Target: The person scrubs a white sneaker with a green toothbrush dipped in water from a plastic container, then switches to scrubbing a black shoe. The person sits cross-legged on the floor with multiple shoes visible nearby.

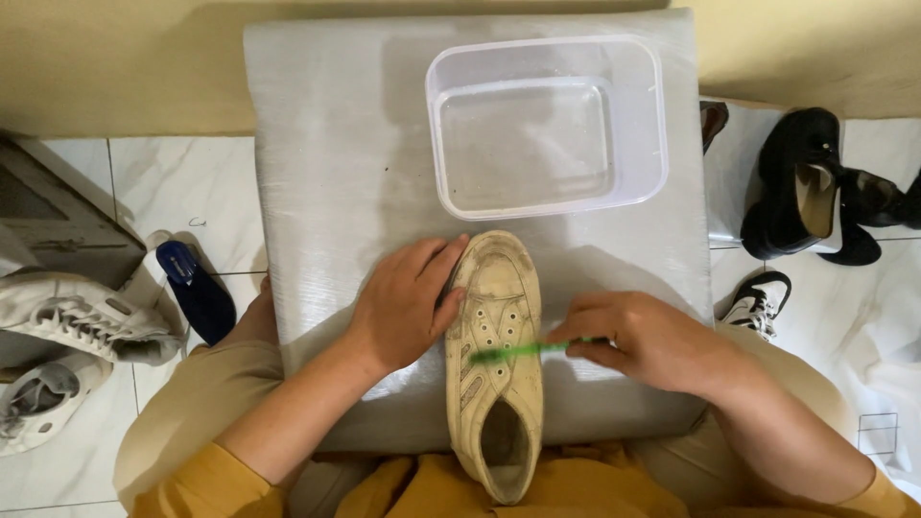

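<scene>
A dirty cream laceless shoe point(499, 326) lies toe-away on a grey wrapped board point(336, 144) across my lap. My left hand point(403, 302) presses against the shoe's left side, fingers curled over its edge. My right hand point(648, 336) grips a green toothbrush point(513, 352), whose head rests on the shoe's upper near the eyelets.
A clear plastic tub point(547, 125) holding a little water stands on the board beyond the shoe. White sneakers point(67, 326) and a dark blue bottle point(197, 288) lie on the tiled floor at left. Black shoes point(801, 182) and a black-and-white sneaker point(758, 299) sit at right.
</scene>
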